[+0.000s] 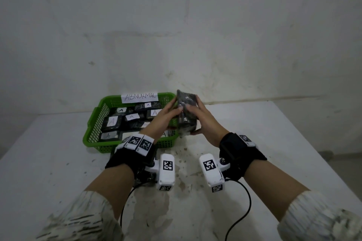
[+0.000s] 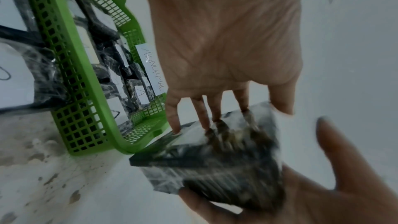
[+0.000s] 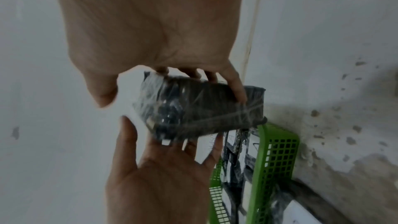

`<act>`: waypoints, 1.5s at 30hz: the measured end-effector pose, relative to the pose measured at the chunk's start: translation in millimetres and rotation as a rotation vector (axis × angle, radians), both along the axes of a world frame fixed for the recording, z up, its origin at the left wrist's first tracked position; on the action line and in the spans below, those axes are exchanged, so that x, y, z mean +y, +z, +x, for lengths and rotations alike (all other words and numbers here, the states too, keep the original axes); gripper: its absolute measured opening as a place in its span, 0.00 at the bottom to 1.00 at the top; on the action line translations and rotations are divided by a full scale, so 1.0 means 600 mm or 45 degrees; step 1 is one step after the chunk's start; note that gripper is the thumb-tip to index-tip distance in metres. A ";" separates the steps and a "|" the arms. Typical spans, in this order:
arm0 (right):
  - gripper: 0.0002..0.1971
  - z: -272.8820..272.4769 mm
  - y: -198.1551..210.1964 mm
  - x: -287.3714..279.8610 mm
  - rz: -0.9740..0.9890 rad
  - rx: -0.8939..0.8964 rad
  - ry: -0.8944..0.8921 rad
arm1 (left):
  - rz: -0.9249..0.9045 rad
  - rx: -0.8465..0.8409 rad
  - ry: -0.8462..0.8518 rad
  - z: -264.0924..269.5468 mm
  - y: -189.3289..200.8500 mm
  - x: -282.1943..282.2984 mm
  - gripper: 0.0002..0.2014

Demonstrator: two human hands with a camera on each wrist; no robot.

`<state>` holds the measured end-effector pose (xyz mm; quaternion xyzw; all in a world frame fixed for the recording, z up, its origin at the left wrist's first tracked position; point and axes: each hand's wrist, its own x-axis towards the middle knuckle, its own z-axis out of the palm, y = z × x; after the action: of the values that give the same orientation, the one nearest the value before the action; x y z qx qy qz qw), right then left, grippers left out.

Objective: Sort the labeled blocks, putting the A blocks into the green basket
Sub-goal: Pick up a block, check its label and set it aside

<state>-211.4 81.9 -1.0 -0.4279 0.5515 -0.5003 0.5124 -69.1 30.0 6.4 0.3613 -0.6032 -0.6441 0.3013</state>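
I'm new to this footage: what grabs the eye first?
Both hands, left hand and right hand, hold a dark plastic-wrapped block upright above the table, beside the green basket. The basket holds wrapped blocks with white A labels, under a paper sign reading ABNORMAL.
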 end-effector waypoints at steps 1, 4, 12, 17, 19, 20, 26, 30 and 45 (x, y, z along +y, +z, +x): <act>0.38 -0.001 0.002 -0.002 0.018 -0.012 -0.068 | -0.058 -0.053 -0.027 0.001 0.000 0.003 0.23; 0.35 -0.013 0.010 0.001 0.018 -0.102 -0.287 | -0.171 -0.129 -0.030 0.003 0.000 0.001 0.22; 0.29 -0.046 -0.002 0.019 0.067 -0.440 -0.119 | -0.175 -0.246 0.219 0.030 -0.033 -0.031 0.21; 0.27 -0.058 -0.019 0.020 0.206 -0.415 -0.100 | -0.087 -0.085 0.247 0.043 -0.039 -0.023 0.22; 0.25 -0.060 -0.024 0.019 0.260 -0.361 -0.113 | -0.111 -0.107 0.315 0.049 -0.041 -0.024 0.24; 0.23 -0.059 -0.027 0.020 0.274 -0.345 -0.121 | -0.076 -0.102 0.362 0.052 -0.041 -0.024 0.25; 0.18 -0.057 -0.074 0.039 0.485 -0.072 -0.165 | 0.054 -0.301 0.303 0.076 -0.057 -0.019 0.16; 0.16 -0.049 -0.106 0.053 0.648 -0.074 -0.199 | 0.014 -0.511 0.081 0.086 -0.086 -0.006 0.10; 0.20 -0.013 -0.203 0.036 0.807 -0.096 -0.238 | -0.613 -1.572 -0.047 0.144 -0.202 0.001 0.32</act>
<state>-219.0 103.6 -122.7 -0.1758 0.6972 -0.3640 0.5920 17.5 30.4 -114.7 0.5761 -0.7984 -0.1711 -0.0383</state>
